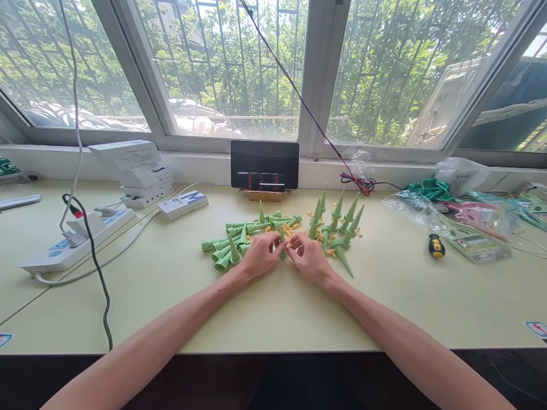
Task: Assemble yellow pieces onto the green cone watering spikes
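My left hand (264, 254) is closed on a green plastic spike (282, 244), which points upward between my two hands. My right hand (310, 258) pinches a small yellow plastic piece (290, 245) against the spike's side. Just behind my fingers lies a pile of similar yellow pieces (294, 229). To the left, several green spikes and tubes (222, 253) lie or stand in a heap. On the right, several green spikes (337, 215) stand upright with yellow pieces at their sides, and one spike (344, 260) lies tilted toward me.
A dark tablet (265, 156) and a phone (265, 182) lean on a stand at the back. White boxes (141, 171) and a power strip (81, 239) with cables are at the left. A yellow-black screwdriver (436, 246) and plastic-wrapped items (478, 242) lie at the right.
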### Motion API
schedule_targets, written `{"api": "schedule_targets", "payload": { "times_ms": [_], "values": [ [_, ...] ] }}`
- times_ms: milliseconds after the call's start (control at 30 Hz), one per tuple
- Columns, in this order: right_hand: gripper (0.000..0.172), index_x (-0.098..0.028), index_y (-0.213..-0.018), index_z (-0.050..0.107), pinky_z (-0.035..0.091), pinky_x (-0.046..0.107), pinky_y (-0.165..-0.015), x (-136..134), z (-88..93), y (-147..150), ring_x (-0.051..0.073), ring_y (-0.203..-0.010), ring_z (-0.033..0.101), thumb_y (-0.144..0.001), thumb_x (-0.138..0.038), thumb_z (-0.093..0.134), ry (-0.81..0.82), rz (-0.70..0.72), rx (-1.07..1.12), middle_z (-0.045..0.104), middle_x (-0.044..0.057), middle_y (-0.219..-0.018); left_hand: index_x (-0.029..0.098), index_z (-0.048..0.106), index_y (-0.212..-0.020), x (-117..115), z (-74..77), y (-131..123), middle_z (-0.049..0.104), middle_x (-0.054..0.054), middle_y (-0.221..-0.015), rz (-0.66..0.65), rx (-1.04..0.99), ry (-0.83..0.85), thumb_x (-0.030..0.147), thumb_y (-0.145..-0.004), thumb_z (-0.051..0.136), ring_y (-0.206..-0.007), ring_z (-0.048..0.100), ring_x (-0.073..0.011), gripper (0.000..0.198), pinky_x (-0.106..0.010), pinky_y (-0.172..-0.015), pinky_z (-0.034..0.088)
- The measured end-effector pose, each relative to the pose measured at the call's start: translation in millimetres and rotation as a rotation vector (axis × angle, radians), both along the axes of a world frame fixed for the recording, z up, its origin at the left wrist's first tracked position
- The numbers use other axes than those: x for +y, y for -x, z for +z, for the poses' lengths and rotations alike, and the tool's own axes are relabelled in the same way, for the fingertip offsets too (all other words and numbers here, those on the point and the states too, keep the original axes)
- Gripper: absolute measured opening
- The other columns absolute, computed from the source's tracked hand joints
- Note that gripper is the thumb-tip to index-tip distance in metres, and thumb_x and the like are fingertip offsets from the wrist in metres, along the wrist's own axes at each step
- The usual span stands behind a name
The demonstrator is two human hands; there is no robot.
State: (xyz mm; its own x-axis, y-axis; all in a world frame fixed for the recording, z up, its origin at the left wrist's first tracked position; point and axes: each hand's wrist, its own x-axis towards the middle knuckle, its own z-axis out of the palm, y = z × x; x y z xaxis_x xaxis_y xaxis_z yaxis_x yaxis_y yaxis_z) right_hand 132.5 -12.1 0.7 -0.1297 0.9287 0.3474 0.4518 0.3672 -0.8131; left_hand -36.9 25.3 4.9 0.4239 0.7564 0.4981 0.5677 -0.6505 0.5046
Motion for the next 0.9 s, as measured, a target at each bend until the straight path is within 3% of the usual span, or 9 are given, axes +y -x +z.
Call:
{"api": "schedule_targets", "payload": {
  "times_ms": [267,433,733,900],
  "values": [
    [0.014,-0.021,-0.087,0.050,0.042,0.026,-0.052,-1.4,2.1,0.2,0.012,-0.049,0.052,-0.086,-0.034,0.056,-0.031,-0.035,0.044,0.063,-0.001,-0.073,0.019,0.045,-0.064,0.8,1.6,0.8,0.052,0.001,-0.062,0.056,-0.041,-0.014,0.035,-0.093,0.052,-0.057,0.045,-0.0129,0.034,-0.028,-0.058,0.036],
    [0.018,-0.021,-0.092,0.052,0.046,0.027,-0.053,-2.8,4.0,0.2,0.011,-0.049,0.054,-0.087,-0.038,0.055,-0.053,-0.101,0.104,0.064,0.002,-0.084,0.018,0.054,-0.076,1.4,4.2,1.3,0.057,-0.001,-0.068,0.093,-0.182,0.086,0.040,-0.096,0.047,-0.060,0.050,-0.0134,0.030,-0.027,-0.057,0.039],
    [0.022,-0.021,-0.091,0.053,0.048,0.027,-0.049,-2.2,3.8,-0.1,0.012,-0.049,0.056,-0.088,-0.042,0.056,-0.048,-0.086,0.141,0.066,0.005,-0.088,0.019,0.048,-0.075,1.1,6.0,-0.4,0.052,0.002,-0.057,0.033,-0.321,0.267,0.044,-0.096,0.046,-0.048,0.048,-0.0110,0.032,-0.025,-0.047,0.037],
    [0.024,-0.021,-0.092,0.053,0.047,0.026,-0.047,-2.2,4.8,0.3,0.012,-0.049,0.057,-0.091,-0.045,0.053,-0.025,-0.044,0.214,0.066,0.004,-0.085,0.019,0.051,-0.082,0.8,7.0,-0.3,0.053,0.003,-0.054,-0.012,-0.378,0.326,0.045,-0.096,0.046,-0.045,0.049,-0.0111,0.030,-0.025,-0.045,0.038]
  ]
}}
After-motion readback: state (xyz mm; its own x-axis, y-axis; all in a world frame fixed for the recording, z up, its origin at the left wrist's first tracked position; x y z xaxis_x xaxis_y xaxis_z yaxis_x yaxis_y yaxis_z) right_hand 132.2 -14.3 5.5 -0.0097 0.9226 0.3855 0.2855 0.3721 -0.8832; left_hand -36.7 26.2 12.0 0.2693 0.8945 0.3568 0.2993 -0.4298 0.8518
